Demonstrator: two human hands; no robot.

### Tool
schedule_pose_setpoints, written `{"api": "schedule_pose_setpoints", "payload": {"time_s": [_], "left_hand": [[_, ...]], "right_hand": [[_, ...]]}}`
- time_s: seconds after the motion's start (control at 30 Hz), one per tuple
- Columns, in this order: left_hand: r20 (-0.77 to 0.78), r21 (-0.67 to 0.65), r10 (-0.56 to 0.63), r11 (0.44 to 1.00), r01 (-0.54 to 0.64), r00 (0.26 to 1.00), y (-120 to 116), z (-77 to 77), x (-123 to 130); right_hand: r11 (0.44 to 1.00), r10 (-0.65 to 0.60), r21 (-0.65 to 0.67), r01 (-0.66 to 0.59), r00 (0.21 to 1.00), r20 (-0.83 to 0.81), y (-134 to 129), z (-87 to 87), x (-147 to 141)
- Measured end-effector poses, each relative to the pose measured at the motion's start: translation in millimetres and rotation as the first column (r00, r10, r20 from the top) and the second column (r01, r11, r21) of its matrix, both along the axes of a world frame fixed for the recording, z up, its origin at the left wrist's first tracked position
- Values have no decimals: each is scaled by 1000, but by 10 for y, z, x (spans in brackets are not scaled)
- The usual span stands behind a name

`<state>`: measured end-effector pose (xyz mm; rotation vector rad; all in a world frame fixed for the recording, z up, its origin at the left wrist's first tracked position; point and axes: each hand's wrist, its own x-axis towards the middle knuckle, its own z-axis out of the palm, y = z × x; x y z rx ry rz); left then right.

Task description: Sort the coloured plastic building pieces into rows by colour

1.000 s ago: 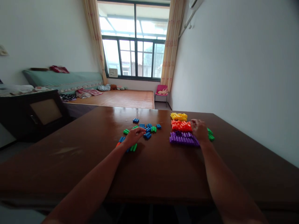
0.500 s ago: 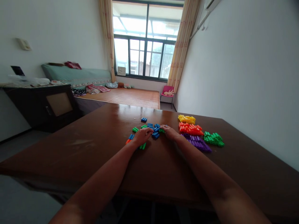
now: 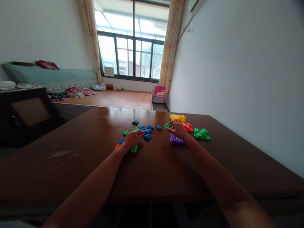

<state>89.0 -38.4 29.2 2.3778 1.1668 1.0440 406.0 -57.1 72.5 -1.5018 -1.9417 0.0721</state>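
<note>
On the brown table, my left hand [image 3: 132, 139] rests among scattered blocks, fingers curled together; whatever they may hold is hidden. Just past its fingertips lie several blue ridged plastic building blocks [image 3: 147, 137]. Green blocks [image 3: 134, 148] and an orange block [image 3: 117, 146] show around that hand. My right hand [image 3: 177, 129] is farther right, its fingers closed at a green building block [image 3: 167, 125] that sticks out on their left side. Beneath and behind this hand are grouped purple blocks [image 3: 176, 139], orange blocks [image 3: 188, 127] and yellow blocks [image 3: 177, 118].
A pile of green blocks [image 3: 201, 134] sits right of my right hand. One blue block [image 3: 135, 122] lies apart farther back. Beyond the table [image 3: 71, 164] stand a bed [image 3: 118, 98], a pink chair [image 3: 159, 91] and a dark cabinet [image 3: 28, 107]. A white wall runs along the right.
My right hand has moved right, away from the blue blocks to the sorted colour groups, with the green block. My left hand stays among the scattered blocks. The view has turned right.
</note>
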Motion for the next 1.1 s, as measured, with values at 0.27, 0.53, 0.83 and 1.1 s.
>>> {"api": "schedule_pose_setpoints", "payload": {"time_s": [0.27, 0.53, 0.83, 1.1], "left_hand": [[-42, 26, 14, 1000, -13, 999, 44, -4, -8], [-13, 41, 55, 998, -54, 998, 36, 75, -69], [111, 18, 307, 950, -311, 945, 61, 241, -318], [69, -13, 435, 900, -435, 898, 213, 131, -516]], "right_hand": [[636, -652, 124, 762, 616, -443, -437, -457, 1933], [527, -830, -100, 844, 486, -274, -483, -868, 2223], [476, -879, -135, 869, 464, -109, -451, -753, 2199], [551, -761, 283, 785, 612, -214, -324, -785, 2109]]}}
